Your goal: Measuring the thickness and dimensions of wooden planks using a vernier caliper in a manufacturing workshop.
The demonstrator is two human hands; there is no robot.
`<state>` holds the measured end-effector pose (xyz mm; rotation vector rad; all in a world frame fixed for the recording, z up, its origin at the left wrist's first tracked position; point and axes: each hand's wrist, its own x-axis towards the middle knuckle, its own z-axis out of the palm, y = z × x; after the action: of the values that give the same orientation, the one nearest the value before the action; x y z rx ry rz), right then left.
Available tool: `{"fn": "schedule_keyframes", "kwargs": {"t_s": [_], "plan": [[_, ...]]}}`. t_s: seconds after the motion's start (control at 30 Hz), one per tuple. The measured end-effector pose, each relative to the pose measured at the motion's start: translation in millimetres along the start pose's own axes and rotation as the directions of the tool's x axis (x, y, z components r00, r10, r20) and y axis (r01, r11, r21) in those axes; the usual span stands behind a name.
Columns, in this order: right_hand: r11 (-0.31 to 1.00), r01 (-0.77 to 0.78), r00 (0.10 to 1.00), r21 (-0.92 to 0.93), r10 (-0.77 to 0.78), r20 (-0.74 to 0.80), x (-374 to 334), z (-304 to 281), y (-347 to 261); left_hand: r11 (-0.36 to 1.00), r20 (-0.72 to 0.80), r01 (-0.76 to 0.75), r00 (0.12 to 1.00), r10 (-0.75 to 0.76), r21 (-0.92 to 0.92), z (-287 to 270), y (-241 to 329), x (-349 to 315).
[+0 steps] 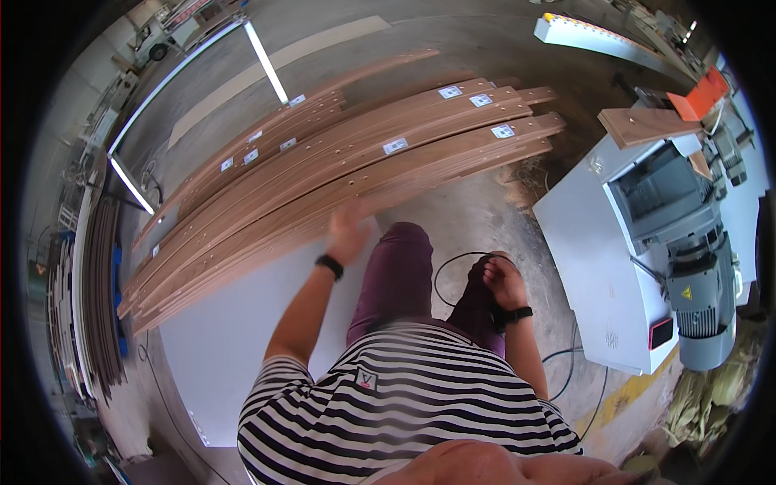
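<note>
My left hand [347,233] is smeared by motion at the near edge of a stack of long brown wooden boards [315,158]. Its fingers are too blurred to read, and I cannot tell whether it touches the wood. Down beside my right leg hangs my right hand [504,283], its fingers loosely curled with nothing visible in them. The boards lie in several layers, running from lower left to upper right. Small holes dot their faces, and white labels [395,146] are stuck on some.
A pale panel [234,347] lies under the boards' near side. At right stands a white machine cabinet [594,267] with a grey motor [699,295] and a short board [647,127] on top. Black cable [440,279] loops over the floor. More strips [101,283] are stacked far left.
</note>
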<state>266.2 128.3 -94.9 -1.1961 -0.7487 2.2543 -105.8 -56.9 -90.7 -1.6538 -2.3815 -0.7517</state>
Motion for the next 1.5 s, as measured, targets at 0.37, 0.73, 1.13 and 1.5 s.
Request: {"fn": "schedule_keyframes", "kwargs": {"t_s": [0.37, 0.73, 1.13, 1.5], "plan": [[1.0, 0.011, 1.0, 0.001, -0.011, -0.028, 0.8, 1.5, -0.3, 0.814, 0.065, 0.38, 0.89, -0.45, 0.439, -80.7, -100.3, 74.8], [0.988, 0.043, 0.999, -0.149, -0.048, -0.025, 3.5, 9.8, 4.4, 0.913, -0.055, 0.148, 0.989, -0.138, 0.379, -85.8, -95.6, 34.2], [0.983, 0.068, 0.997, -0.169, -0.063, 0.036, 2.4, 24.7, 5.0, 0.923, -0.075, 0.152, 0.988, -0.134, 0.354, -99.7, -77.0, 5.6], [0.728, 0.664, 0.725, 0.17, -0.682, 0.095, -51.5, 107.6, -197.2, 0.709, -0.016, 0.09, 0.99, -0.142, -0.7, -58.4, 46.3, 17.7]]}}
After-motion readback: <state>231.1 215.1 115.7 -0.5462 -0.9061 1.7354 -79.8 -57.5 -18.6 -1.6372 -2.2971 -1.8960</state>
